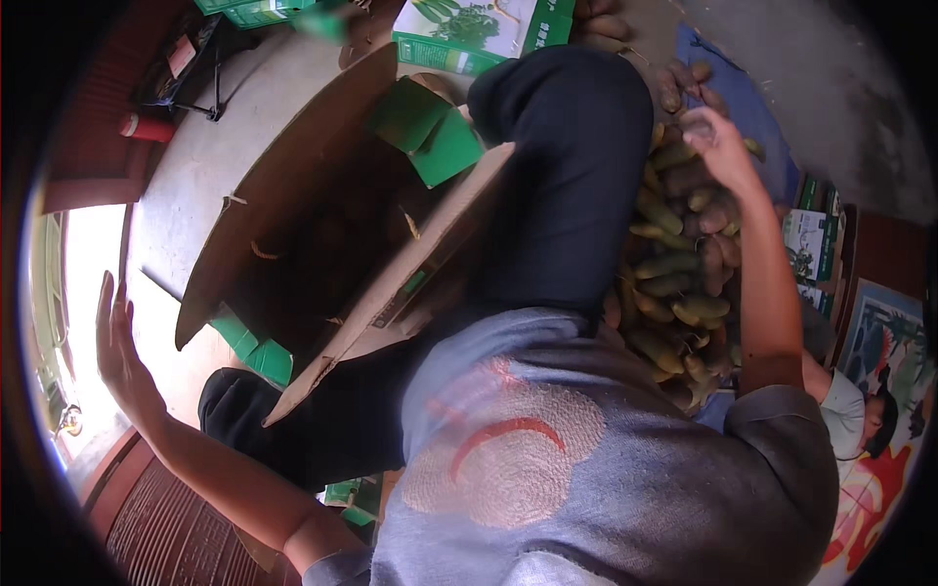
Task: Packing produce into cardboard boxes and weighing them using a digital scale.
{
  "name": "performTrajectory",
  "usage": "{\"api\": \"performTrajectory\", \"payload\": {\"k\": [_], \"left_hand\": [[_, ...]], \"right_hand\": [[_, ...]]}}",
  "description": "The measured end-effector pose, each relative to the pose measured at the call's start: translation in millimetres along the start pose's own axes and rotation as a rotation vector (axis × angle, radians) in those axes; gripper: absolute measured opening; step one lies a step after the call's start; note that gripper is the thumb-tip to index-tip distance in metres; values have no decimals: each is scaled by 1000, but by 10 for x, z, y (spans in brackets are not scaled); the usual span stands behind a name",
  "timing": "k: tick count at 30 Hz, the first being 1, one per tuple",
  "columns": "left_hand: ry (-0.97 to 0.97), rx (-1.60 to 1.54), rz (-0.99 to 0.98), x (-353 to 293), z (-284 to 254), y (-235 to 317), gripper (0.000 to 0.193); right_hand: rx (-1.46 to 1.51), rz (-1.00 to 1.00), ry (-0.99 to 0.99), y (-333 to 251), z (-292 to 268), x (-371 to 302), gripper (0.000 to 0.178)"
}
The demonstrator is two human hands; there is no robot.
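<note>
My left hand (122, 361) is raised at the far left, fingers stretched and holding nothing, beside a cardboard box (303, 234) with green flaps. The box stands tilted between my legs, with its flaps spread. Its inside is dark, so its contents are hard to make out. On the right, my right hand (720, 151) is at the far end of a heap of long greenish and reddish-brown tubers (674, 264). Its fingers curl round a brownish tuber (698, 127), slightly blurred. The heap lies beside my bent knee, on a blue sheet (752, 98).
Green-and-white printed cartons (479, 34) stand beyond my knee, and more cartons (811, 239) are at the right. Another person (850, 415) is at the right edge. A red cylinder (147, 127) and a dark stand (210, 98) are at the upper left.
</note>
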State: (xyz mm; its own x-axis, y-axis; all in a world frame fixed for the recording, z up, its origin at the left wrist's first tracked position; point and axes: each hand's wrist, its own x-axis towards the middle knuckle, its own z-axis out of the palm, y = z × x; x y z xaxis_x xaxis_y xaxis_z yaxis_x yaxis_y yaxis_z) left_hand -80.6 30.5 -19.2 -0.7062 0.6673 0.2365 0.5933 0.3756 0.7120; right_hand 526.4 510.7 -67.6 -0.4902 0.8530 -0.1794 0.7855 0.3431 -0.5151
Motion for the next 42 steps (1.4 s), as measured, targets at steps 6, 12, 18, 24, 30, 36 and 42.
{"api": "performTrajectory", "payload": {"k": [6,12,18,24,30,36,42], "left_hand": [[-29,99,-168,-390,-409,-364,45],[-23,61,-440,-712,-675,-1218,45],[252,105,-613,-858,-609,-1213,33],[292,77,-634,-839,-497,-1280,31],[265,91,-599,-964,-727,-1427,31],[280,83,-589,-945,-638,-1334,31],[246,33,-547,-934,-613,-1416,28]], "right_hand": [[-155,495,-312,2140,1204,-1159,38],[-332,675,-518,3185,1604,-1740,60],[-162,915,-46,3525,1689,-1110,80],[-140,943,-127,4028,1613,-812,91],[-479,930,-286,3395,1727,-688,99],[-538,987,-400,3032,1747,-836,93],[-479,797,-361,3542,2221,-1150,91]]}}
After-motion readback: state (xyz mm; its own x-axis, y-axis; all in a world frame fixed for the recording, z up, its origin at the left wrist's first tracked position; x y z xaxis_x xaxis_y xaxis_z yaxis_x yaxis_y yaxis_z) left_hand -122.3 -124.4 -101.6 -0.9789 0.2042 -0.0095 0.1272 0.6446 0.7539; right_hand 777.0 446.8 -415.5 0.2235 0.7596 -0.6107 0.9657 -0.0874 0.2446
